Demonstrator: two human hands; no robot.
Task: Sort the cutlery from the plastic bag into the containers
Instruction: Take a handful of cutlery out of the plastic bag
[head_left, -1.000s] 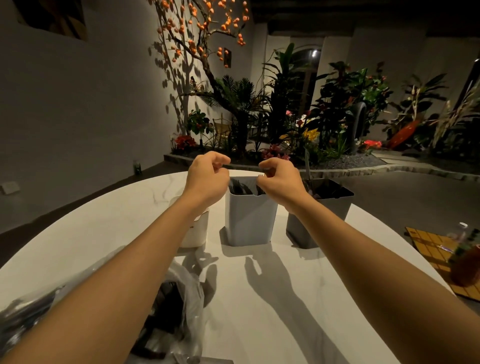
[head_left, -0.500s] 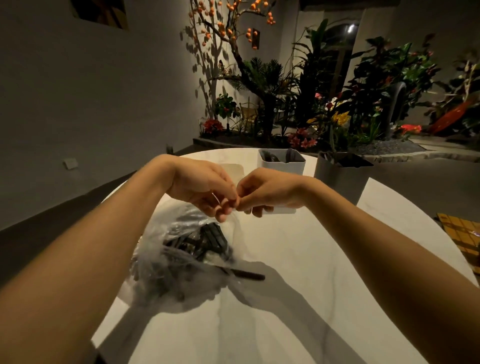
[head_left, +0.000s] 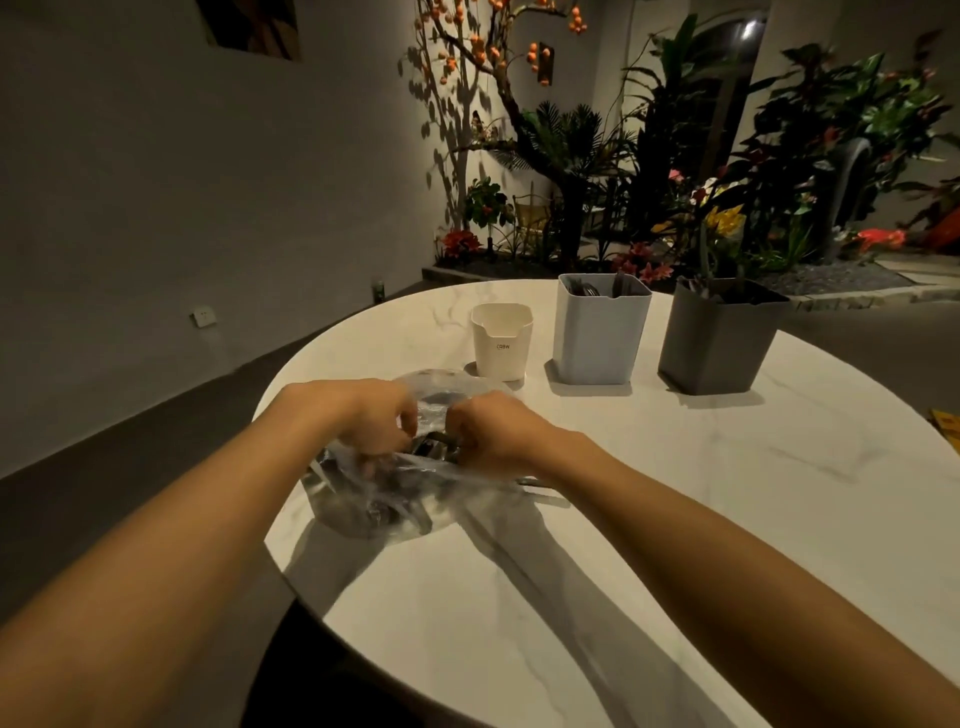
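A clear plastic bag (head_left: 384, 499) with dark cutlery (head_left: 431, 447) inside lies at the left edge of the round white table (head_left: 675, 493). My left hand (head_left: 363, 421) and my right hand (head_left: 493, 436) both grip the bag's mouth with curled fingers, side by side. Beyond them stand three containers in a row: a small white one (head_left: 501, 340), a taller light grey one (head_left: 600, 332) with cutlery showing at its top, and a dark grey one (head_left: 719, 338) with cutlery in it too. What the fingertips hold inside the bag is hidden.
The table's left edge drops to a dark floor (head_left: 130, 467). A planted bed with flowers and a tree (head_left: 571, 182) lies behind the table. A yellow patterned object (head_left: 948, 423) shows at the right edge.
My hands have come back from the light grey container to the plastic bag and lowered onto its mouth. The view has turned left and down.
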